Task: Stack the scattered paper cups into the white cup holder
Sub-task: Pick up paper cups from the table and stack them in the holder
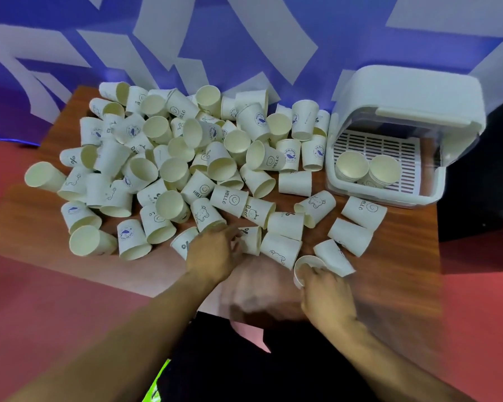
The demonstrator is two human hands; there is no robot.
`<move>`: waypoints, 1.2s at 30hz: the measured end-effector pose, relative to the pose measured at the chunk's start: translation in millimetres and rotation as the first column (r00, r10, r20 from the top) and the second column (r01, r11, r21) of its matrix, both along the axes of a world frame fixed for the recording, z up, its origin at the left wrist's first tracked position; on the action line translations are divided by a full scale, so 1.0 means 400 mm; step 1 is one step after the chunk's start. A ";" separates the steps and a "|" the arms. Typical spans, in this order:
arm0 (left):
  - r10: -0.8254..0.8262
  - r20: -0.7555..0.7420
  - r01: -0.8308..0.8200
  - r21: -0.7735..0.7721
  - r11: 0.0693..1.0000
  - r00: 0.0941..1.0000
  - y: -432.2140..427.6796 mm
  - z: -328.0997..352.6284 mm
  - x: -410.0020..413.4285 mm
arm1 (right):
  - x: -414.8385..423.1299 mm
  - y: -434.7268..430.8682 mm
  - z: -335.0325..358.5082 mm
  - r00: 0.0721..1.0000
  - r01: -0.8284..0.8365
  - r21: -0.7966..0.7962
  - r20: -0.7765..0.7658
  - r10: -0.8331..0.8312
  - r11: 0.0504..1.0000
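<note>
Several white paper cups [186,158] lie scattered in a heap over the wooden table [404,280]. The white cup holder [395,146] stands open at the back right, and two cup stacks [369,171] sit on its slotted floor. My left hand [215,250] reaches among the near cups, fingers curled against a cup with a percent mark [251,237]; whether it grips the cup is blurred. My right hand [325,288] grips an upright cup [304,268] by its rim near the front edge.
A blue and white patterned wall [244,39] rises behind the table. Red floor [41,300] surrounds it. Bare wood shows at the front right, between my right hand and the holder. A dark block stands to the right of the holder.
</note>
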State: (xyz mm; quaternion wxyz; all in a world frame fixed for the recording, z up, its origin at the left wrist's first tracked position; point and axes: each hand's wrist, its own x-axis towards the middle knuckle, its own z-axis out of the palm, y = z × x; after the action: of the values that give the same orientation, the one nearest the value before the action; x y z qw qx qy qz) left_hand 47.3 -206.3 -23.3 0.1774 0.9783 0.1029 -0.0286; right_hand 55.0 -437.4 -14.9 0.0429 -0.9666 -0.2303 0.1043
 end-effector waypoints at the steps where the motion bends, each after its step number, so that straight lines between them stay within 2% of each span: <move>1: 0.013 0.011 -0.013 0.005 1.000 1.000 0.013 0.005 0.010 | 0.000 0.006 0.007 1.000 0.009 0.000 0.006 -0.009 1.000; 7: 0.047 0.074 -0.050 0.038 0.998 0.996 0.069 0.042 0.080 | 0.025 0.063 0.070 0.996 0.075 0.040 0.043 -0.076 0.996; 10: 0.030 0.043 -0.032 0.055 0.998 0.999 0.082 0.043 0.116 | 0.050 0.103 0.115 0.993 0.082 0.080 0.075 -0.088 0.993; 13: -0.174 -0.036 0.178 0.175 0.968 0.984 0.100 0.019 0.153 | 0.076 0.133 0.147 0.991 0.087 0.109 0.092 -0.097 0.990; 16: -0.419 -0.094 0.426 0.321 0.846 0.903 0.115 -0.006 0.197 | 0.092 0.148 0.162 0.989 0.098 0.128 0.099 -0.111 0.987; 19: -0.553 -0.227 0.598 0.316 0.737 0.801 0.112 -0.004 0.244 | 0.103 0.158 0.169 0.988 0.113 0.158 0.085 -0.127 0.981; 21: -0.563 -0.334 0.653 0.319 0.687 0.756 0.109 0.003 0.277 | 0.112 0.161 0.172 0.986 0.119 0.183 0.091 -0.137 0.976; 24: -0.493 -0.495 0.675 0.310 0.669 0.716 0.108 0.011 0.315 | 0.124 0.163 0.181 0.982 0.129 0.210 0.107 -0.153 0.969; 26: -0.467 -0.547 0.688 0.316 0.653 0.695 0.107 0.018 0.335 | 0.133 0.162 0.182 0.978 0.134 0.226 0.129 -0.166 0.965; 30: -0.471 -0.571 0.705 0.299 0.643 0.672 0.092 0.045 0.351 | 0.147 0.157 0.174 0.973 0.138 0.240 0.150 -0.177 0.961; 36: -0.517 -0.569 0.762 0.379 0.525 0.639 0.068 0.083 0.368 | 0.168 0.158 0.159 0.980 0.127 0.305 0.107 -0.166 0.944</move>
State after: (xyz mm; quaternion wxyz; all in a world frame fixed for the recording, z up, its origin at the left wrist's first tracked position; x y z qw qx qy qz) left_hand 194.5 -179.2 9.8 -0.1836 0.9202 -0.2366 -0.2521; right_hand 122.3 -374.0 48.9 0.1799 -0.9684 -0.1730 0.0011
